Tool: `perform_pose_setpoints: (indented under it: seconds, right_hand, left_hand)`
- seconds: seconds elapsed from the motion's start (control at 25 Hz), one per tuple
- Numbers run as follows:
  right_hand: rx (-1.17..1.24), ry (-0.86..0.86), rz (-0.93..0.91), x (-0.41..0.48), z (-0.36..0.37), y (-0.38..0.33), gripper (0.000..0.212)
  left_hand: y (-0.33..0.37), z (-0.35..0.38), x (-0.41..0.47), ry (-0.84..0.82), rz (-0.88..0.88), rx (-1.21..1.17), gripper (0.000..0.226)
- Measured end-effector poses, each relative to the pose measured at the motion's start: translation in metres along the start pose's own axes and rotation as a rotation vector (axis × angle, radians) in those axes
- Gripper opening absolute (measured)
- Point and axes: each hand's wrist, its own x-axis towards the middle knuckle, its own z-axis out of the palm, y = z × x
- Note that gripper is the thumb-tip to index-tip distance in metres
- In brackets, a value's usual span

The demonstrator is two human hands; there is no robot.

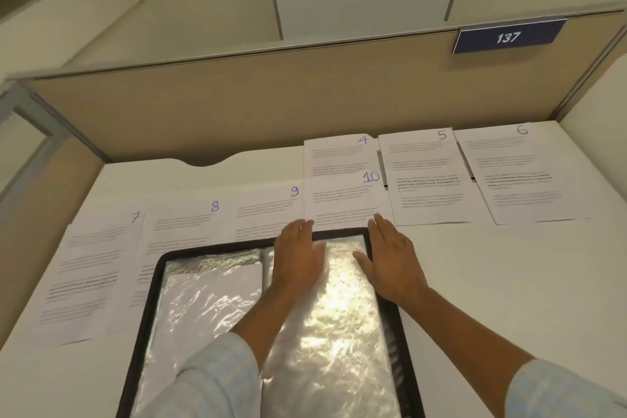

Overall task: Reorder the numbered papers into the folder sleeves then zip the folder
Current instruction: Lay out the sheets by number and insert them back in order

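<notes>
Seven papers, 4 (339,154) to 10 (342,198), lie on the worktop (509,282) around my open folder (154,282). Both grips are flat and empty: left hand (298,258) and right hand (390,261) press the right sleeve (332,332). I should smooth it, then take 4.

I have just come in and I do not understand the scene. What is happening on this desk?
A person is filing numbered printed sheets into an open black zip folder with clear plastic sleeves. Both hands, left hand and right hand, lie flat and open on the right-hand plastic sleeve. Sheets 4 to 10 lie on the white desk.
</notes>
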Motion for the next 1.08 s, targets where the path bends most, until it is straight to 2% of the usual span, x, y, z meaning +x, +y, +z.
perform_pose_setpoints:
  seconds: [0.28,0.44,0.76,0.88,0.96,1.0,1.08]
  right_hand:
    - [0.045,-0.143,-0.024,0.095,-0.001,0.015,0.084]
    - [-0.085,-0.272,-0.045,0.106,0.009,0.012,0.086]
    - [-0.144,-0.326,-0.042,0.111,0.012,0.008,0.088]
    - [-0.135,-0.316,-0.045,0.111,0.012,0.009,0.088]
    - [-0.121,-0.309,-0.041,0.11,0.013,0.009,0.089]
    - [-0.11,-0.303,-0.037,0.109,0.014,0.009,0.089]
    - [-0.091,-0.282,-0.031,0.106,0.016,0.008,0.09]
  left_hand:
    - [0.03,-0.007,0.134,-0.013,-0.269,-0.193,0.055]
    - [0.028,0.001,0.183,-0.036,-0.434,-0.273,0.054]
    - [0.026,-0.001,0.237,0.011,-0.729,-0.65,0.049]
    - [0.022,-0.004,0.247,-0.012,-0.74,-0.638,0.026]
    - [0.023,-0.007,0.249,0.017,-0.663,-0.605,0.007]
    - [0.025,-0.01,0.249,0.041,-0.603,-0.606,0.002]
    - [0.03,-0.016,0.245,0.102,-0.47,-0.603,0.007]
